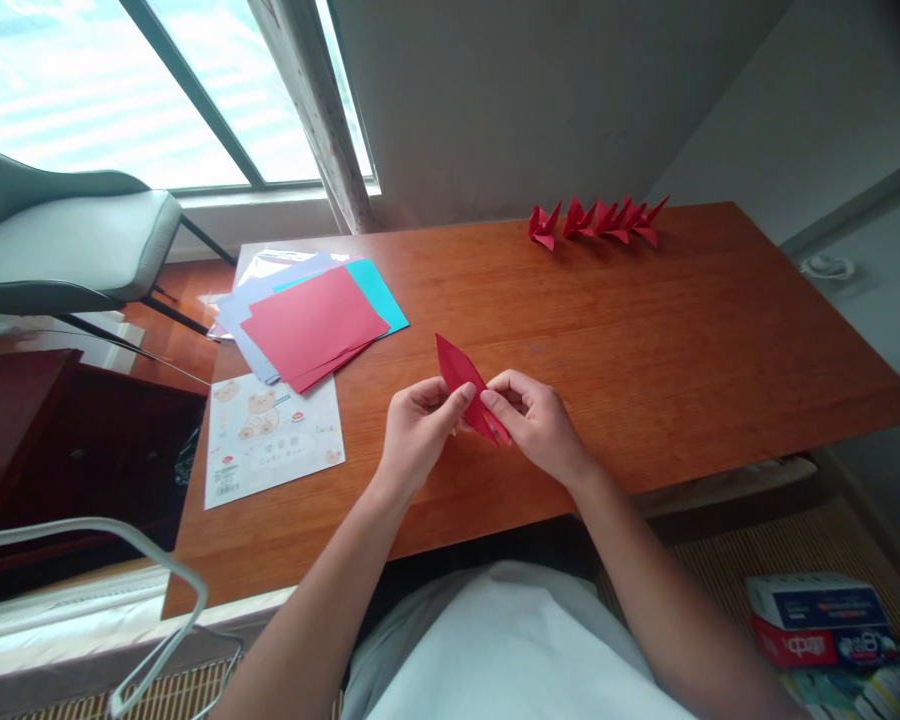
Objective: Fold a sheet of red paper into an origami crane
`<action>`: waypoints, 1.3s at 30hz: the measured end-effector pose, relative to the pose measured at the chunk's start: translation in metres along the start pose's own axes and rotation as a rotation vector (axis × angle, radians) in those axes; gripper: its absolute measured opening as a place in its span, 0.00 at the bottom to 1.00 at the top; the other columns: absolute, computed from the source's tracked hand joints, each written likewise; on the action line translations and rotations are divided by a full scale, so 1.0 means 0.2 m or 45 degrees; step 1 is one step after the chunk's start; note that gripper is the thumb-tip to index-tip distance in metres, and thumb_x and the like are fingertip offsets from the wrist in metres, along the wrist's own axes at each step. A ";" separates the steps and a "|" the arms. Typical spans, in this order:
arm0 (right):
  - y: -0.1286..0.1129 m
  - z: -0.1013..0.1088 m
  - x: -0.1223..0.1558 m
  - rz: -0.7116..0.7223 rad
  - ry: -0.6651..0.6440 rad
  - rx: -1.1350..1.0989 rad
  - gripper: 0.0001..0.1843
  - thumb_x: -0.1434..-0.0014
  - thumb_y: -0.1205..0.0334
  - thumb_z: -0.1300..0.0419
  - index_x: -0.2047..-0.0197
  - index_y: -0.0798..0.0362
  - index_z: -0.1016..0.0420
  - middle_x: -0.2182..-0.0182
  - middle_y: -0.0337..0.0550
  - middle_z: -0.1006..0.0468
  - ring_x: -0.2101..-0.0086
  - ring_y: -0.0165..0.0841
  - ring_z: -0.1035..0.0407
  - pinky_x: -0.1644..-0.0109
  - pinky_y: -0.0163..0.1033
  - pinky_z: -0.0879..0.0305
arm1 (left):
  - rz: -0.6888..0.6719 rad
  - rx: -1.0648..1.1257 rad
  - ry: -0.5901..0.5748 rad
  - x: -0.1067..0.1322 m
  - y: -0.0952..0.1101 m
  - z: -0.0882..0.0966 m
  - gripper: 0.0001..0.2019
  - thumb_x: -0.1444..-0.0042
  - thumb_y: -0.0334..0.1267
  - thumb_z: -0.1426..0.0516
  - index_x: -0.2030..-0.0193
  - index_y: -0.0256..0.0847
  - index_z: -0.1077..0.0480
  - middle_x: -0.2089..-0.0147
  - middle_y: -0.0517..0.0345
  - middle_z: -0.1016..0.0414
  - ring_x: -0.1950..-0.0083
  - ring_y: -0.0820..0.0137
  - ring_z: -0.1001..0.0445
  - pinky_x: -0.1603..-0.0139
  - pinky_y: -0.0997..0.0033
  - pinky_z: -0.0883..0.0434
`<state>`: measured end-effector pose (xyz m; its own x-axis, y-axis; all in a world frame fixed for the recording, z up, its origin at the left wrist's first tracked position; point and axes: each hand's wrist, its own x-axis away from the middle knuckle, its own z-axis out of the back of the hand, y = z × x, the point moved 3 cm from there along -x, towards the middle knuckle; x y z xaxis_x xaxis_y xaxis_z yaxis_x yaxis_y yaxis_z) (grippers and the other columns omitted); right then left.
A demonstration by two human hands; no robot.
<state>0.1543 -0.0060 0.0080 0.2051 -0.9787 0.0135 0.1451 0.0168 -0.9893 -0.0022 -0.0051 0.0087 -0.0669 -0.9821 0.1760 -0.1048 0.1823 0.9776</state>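
Observation:
A folded, pointed piece of red paper [456, 366] is held just above the wooden table [645, 330], its tip aimed up and left. My left hand [418, 428] pinches its lower left side with thumb and forefinger. My right hand [538, 420] pinches its lower right edge, fingers curled. A row of several finished red paper cranes [596, 220] stands at the table's far edge.
A stack of red [311, 325], blue and pale sheets lies at the table's left, with a printed bear sheet [270, 435] in front of it. A grey chair [67, 240] stands by the window. Boxes [821, 620] lie on the floor at lower right.

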 end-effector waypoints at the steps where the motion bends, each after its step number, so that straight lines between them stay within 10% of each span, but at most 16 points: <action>1: 0.00 0.00 0.00 -0.001 0.000 -0.023 0.13 0.35 0.50 0.40 0.65 0.51 0.28 0.73 0.36 0.24 0.74 0.29 0.31 0.71 0.33 0.35 | 0.003 0.006 -0.006 0.00 0.00 0.00 0.18 0.45 0.51 0.35 0.73 0.37 0.24 0.78 0.59 0.27 0.77 0.75 0.33 0.76 0.76 0.37; 39: 0.02 -0.10 0.08 -0.318 -0.133 -0.288 0.16 0.38 0.47 0.37 0.62 0.52 0.26 0.75 0.38 0.20 0.75 0.32 0.24 0.73 0.33 0.31 | -0.131 -0.050 0.097 0.01 0.02 0.01 0.21 0.43 0.51 0.36 0.78 0.39 0.32 0.80 0.64 0.35 0.78 0.77 0.39 0.77 0.75 0.41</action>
<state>0.1397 -0.0251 0.0017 0.2901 -0.9203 0.2626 -0.0123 -0.2779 -0.9605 -0.0053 -0.0055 0.0123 0.0177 -0.9965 0.0812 -0.0685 0.0798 0.9945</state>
